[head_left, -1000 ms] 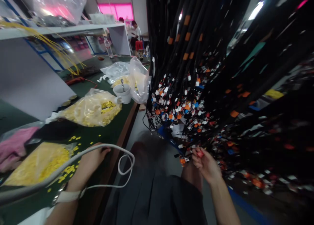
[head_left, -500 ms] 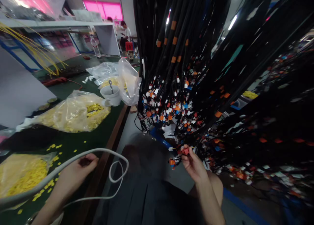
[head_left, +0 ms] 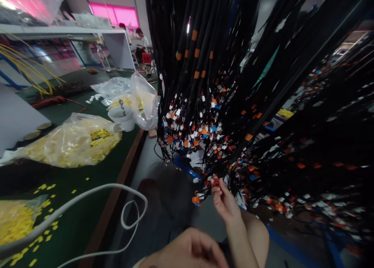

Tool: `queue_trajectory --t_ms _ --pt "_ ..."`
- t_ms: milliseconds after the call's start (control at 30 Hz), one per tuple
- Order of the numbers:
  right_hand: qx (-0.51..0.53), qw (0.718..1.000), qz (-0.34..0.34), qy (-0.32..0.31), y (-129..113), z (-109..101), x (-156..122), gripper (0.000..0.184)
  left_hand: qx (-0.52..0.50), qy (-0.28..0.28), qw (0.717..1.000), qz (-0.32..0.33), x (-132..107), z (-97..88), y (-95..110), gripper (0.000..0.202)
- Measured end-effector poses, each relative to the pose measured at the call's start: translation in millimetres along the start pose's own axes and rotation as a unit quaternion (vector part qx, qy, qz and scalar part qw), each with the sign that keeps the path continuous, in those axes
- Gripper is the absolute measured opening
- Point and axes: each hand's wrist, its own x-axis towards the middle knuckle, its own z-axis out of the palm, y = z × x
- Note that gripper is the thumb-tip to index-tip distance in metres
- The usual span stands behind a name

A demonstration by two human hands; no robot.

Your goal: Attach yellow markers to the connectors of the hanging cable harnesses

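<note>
My right hand pinches a red connector between thumb and fingers, at the lower end of the hanging wire harnesses. Close to it dangle an orange connector and a white connector. Low in the middle of the view is my left hand, slightly blurred, its back toward me and its fingers curled inward. Whatever lies between those fingers is hidden. Black sleeved bundles with orange tape bands hang above, ending in white, orange, red and blue connectors.
On the green table to the left lie plastic bags of yellow pieces, scattered yellow bits and a white cup holding a spoon. A grey cable loops over the table's edge. Other people sit far back.
My left hand has moved right, from over the table edge to the space before my body. My right hand still holds the red connector, now turned to show its opening. The view has shifted slightly right.
</note>
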Motion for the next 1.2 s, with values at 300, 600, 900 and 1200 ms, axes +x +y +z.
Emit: queue_trajectory --t_ms 300,600,900,1200 --pt "0.016 0.999 -0.033 0.038 14 -1 -19 0.019 -0.105 0.061 0.991 0.061 83 -23.2 31 0.013" --pt "0.067 0.993 -0.056 0.078 25 18 -24 0.005 -0.080 0.077 0.991 0.073 97 -50.2 32 0.015" --pt "-0.003 0.987 -0.122 0.109 40 18 -15 0.030 -0.067 0.093 0.991 0.062 91 -65.8 42 0.018" --pt "-0.036 0.981 -0.158 0.110 58 30 -11 0.027 0.022 0.136 0.985 0.104 92 -72.1 42 0.031"
